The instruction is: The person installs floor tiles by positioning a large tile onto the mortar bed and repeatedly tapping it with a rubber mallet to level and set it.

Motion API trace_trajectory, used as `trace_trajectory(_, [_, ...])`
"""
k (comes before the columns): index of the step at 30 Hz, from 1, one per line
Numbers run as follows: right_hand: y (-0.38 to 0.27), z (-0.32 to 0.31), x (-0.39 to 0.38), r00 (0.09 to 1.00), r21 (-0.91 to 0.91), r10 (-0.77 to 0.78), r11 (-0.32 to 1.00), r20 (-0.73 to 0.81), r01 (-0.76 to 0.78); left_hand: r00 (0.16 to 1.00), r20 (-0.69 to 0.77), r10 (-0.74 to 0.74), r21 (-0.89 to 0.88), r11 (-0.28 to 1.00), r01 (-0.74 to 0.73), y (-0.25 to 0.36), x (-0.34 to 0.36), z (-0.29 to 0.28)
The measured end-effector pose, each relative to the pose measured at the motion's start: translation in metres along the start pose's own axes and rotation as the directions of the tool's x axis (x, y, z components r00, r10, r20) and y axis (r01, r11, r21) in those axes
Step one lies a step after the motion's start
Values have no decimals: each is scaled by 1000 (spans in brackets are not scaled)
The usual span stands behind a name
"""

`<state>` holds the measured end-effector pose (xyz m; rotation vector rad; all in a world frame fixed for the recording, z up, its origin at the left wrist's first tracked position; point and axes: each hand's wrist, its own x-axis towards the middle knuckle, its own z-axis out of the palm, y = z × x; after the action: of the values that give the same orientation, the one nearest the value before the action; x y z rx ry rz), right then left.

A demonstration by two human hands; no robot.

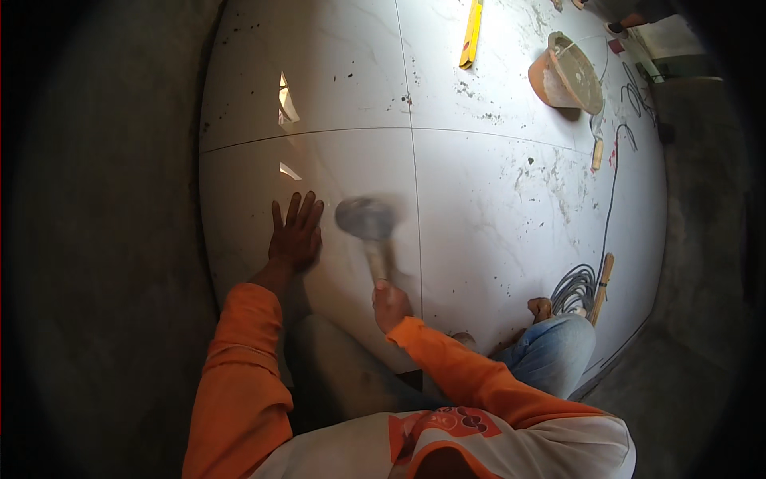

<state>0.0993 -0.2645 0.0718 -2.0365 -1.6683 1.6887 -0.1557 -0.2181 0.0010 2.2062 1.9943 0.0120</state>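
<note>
Beneath me spreads a floor of large white, glossy tiles [343, 311] with thin dark joints. My left hand [296, 233] rests flat on one tile, fingers stretched out, holding nothing. Wrapped round the wooden handle of a mallet [366, 219], my right hand [391, 306] is closed. The mallet's dark head is smeared by motion over the same tile, just left of a joint; whether it touches the tile I cannot tell.
A bucket [558, 76] with grey mortar stands at the far right, a wooden-handled trowel [597, 152] beside it. Farther up lies a yellow spirit level [472, 36]. Coiled cable [576, 289] and a wooden stick [602, 289] lie near my right knee. A wall [112, 239] borders the left side.
</note>
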Motion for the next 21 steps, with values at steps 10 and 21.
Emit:
trace_trajectory(10, [5,-2,3,991,-67,-2,998,-131,-7,996,70,-58,3,998,58,3,5,-8])
trace_trajectory(21, [-55,-4,-7,893,583,294,679,341,-446,999,36,-5,-7,1000,6,-1,6,-5])
